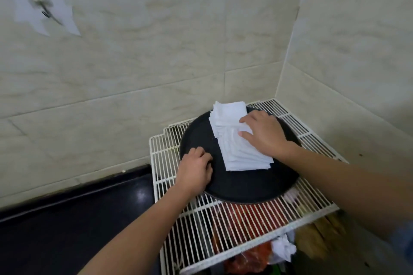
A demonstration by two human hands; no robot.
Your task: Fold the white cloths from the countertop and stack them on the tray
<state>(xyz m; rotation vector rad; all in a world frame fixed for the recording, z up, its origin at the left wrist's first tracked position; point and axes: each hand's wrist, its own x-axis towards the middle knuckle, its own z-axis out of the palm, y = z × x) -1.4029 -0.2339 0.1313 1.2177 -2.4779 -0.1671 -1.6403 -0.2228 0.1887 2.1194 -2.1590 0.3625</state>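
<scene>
Left hand (195, 171) sits at about 9 o'clock on the tray (245, 187), knuckles up. Its fingers are curled down over the rim, gripping that edge, though I can't see the thumb from here. Right hand (264, 134) comes in from 4 o'clock and lies palm-down on the white cloths (234, 154). Its fingers are straight and a little apart, pressing on the top of the pile.

The white cloths are folded into a stack of flat rectangles lying on the tray. The pile runs from roughly 12 o'clock of the tray toward its centre, and the layers fan slightly so their edges show as steps. The tray is round and black, and a wide bare patch of it shows toward 6 o'clock.

I see the tray resting on a white wire rack (165, 158) set into the corner of two pale tiled walls (156, 51). The rack's bars stick out beyond the tray on every side. Through the bars near 6 o'clock I can make out red packaging (243, 223) below. Further down at 5 o'clock there is a crumpled white scrap (283, 250), but I can't tell what it is.

At 8 o'clock a dark, glossy worktop (78, 219) butts up against the rack. High at 10 o'clock a small hook (42, 6) hangs on the wall, blurred.
</scene>
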